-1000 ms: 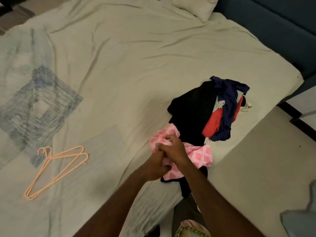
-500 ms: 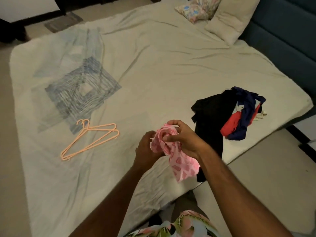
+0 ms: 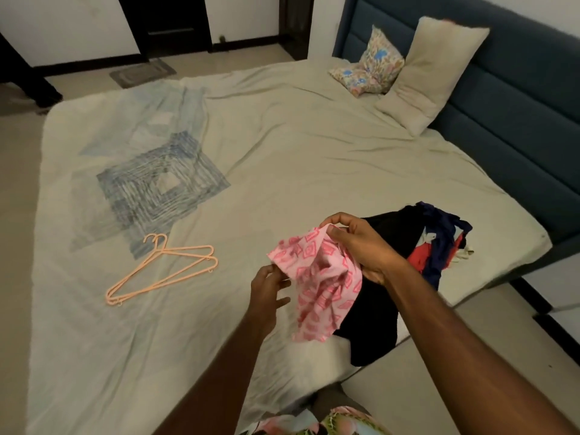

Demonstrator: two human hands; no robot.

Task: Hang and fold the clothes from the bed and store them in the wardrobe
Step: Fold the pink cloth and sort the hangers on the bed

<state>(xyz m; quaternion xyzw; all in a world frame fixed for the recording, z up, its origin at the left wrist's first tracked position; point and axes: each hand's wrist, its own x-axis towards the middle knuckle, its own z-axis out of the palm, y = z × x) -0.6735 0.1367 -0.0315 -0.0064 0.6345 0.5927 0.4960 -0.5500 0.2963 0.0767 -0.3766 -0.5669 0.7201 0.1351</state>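
From your head camera you look down at the bed (image 3: 298, 158); your right hand (image 3: 361, 246) is up over its near edge, and its fingers (image 3: 337, 218) are curled and pinch the top of a pink cloth (image 3: 317, 284) with darker pink shapes on it; the cloth hangs down from that hand, in the air above the bed. Your left hand (image 3: 266, 290) is just beside the cloth's left edge; its thumb and one finger seem to pinch that edge while the other fingers are spread loose; it is a bit blurry. Behind the pink cloth a pile of clothes (image 3: 417, 249) lies on the bed near its right edge; you can see black, dark blue and red in it, and a black piece hangs over the side of the bed. Two peach hangers (image 3: 163, 268) lie flat on the sheet to your left, one on top of the other, well apart from the pile. Two pillows (image 3: 408, 73) lean on the blue headboard (image 3: 518, 105) at the far end.
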